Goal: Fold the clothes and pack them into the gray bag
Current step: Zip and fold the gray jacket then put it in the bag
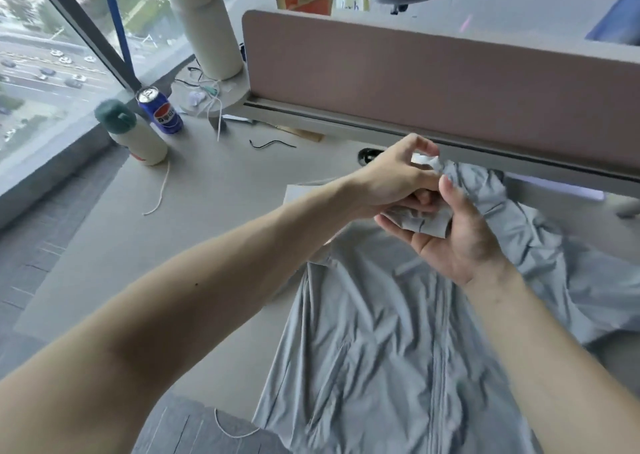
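Note:
A light grey zip-front garment (388, 343) lies spread on the desk (214, 190), zipper running down its middle, with its right side bunched up toward the partition. Both hands meet over its upper end. My left hand (398, 176) pinches a bunched bit of the grey fabric near a white label (424, 159). My right hand (453, 235) holds a small fold of the same fabric (426, 223) in its curled fingers, palm facing me. A dark grey textile (194, 433) with a white cord shows at the bottom edge; I cannot tell whether it is the bag.
A brown desk partition (433, 83) stands right behind the garment. At the left back are a blue soda can (160, 111), a cream bottle with a green cap (133, 133), a tall white cylinder (204, 28) and loose cords (159, 194). A window runs along the left.

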Demonstrator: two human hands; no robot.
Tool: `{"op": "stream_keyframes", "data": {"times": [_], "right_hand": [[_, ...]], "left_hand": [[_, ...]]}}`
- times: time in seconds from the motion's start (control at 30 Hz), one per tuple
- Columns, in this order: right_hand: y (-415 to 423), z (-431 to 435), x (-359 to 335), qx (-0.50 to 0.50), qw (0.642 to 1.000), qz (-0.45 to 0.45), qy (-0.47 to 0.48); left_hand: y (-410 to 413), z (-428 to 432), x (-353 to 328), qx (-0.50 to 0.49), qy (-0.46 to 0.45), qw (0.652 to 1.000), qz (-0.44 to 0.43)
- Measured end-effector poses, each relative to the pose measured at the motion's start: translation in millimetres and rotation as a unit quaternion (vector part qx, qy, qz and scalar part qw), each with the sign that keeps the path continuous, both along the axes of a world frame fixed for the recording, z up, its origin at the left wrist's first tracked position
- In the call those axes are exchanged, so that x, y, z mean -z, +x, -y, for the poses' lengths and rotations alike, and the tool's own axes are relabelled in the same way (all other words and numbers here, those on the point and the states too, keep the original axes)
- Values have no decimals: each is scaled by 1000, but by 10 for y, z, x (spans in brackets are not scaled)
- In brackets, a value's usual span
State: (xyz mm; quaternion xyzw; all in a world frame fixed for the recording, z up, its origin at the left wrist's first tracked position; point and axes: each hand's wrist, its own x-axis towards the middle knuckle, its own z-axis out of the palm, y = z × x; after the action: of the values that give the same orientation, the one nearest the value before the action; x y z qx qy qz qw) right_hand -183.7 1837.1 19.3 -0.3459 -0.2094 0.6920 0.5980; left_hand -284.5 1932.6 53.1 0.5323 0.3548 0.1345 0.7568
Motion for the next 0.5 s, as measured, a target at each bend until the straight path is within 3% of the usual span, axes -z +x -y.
{"op": "stream_keyframes", "data": {"times": [0.23,0.37,0.43,0.5], "right_hand": [[611,527,216,101,989,55,-92],[967,711,379,148,972,82,-161],[1168,786,493,180,962,82,-188],[1365,860,611,203,952,94,-211]], "left_hand": [[672,516,220,23,-72,996,57],[635,498,441,-10,53,998,37],[479,362,697,-39,143,989,-18],[271,188,1032,-30,264,956,-120]]}}
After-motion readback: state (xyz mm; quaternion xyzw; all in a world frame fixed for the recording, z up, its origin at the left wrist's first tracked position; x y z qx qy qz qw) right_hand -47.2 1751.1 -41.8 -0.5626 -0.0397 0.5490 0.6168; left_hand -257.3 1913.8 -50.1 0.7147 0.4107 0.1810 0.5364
